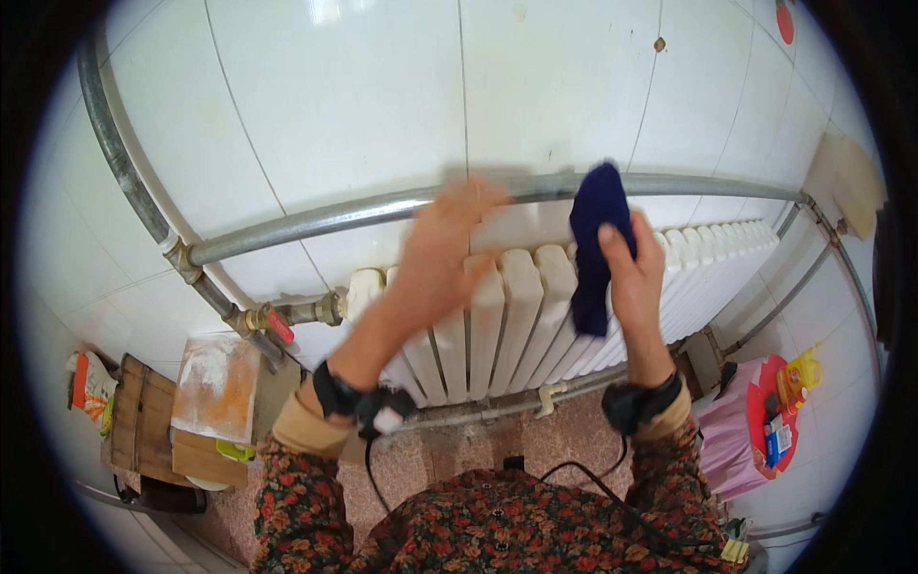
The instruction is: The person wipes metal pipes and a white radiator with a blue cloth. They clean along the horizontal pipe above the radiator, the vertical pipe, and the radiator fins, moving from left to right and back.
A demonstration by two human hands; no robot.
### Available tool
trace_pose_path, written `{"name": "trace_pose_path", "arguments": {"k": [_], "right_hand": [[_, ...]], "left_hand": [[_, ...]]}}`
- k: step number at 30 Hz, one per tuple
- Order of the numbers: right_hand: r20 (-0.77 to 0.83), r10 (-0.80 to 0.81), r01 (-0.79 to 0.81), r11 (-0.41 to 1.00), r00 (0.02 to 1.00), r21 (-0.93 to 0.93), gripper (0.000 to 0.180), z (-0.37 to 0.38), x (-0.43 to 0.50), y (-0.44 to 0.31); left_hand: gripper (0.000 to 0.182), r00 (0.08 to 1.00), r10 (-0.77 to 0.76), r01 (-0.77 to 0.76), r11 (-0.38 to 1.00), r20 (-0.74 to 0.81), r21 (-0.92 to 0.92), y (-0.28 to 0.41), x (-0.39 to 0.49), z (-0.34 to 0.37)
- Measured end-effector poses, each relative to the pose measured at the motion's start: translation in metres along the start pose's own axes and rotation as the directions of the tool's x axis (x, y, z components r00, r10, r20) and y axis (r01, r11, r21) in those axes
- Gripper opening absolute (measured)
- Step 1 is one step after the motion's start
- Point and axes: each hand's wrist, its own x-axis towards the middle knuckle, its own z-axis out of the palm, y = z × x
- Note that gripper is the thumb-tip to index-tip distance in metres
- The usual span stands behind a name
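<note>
My right hand pinches a dark navy piece of cloth between thumb and fingers. The cloth hangs lengthwise in front of the white sectional radiator, its upper end overlapping the grey metal pipe along the tiled wall. To the left, my left hand is blurred by motion in front of the pipe and the radiator's top. Its thumb and fingers are apart, and no object shows in it. Whether it touches the pipe cannot be made out.
A red-handled valve joins the radiator to a vertical pipe at left. Below are cardboard boxes and a stained board. At right, a red-topped stand with a pink skirt holds bottles and a blue box. Black cables cross my front.
</note>
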Motion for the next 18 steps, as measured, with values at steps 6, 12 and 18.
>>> {"name": "trace_pose_path", "arguments": {"k": [6, 12, 18], "right_hand": [[0.239, -0.530, 0.524, 0.489, 0.814, -0.697, 0.036, 0.025, 0.061, 0.013], [0.329, -0.437, 0.525, 0.477, 0.837, -0.705, 0.043, 0.021, 0.065, 0.011], [0.363, -0.418, 0.540, 0.473, 0.833, -0.696, 0.054, 0.024, 0.064, 0.004]], "left_hand": [[0.043, 1.000, -0.025, 0.025, 0.996, 0.003, 0.086, -0.044, 0.039, 0.001], [0.034, 1.000, -0.016, 0.014, 0.994, 0.020, 0.107, -0.049, 0.041, 0.005], [0.027, 1.000, -0.002, -0.002, 0.989, 0.025, 0.150, -0.050, 0.038, 0.002]]}}
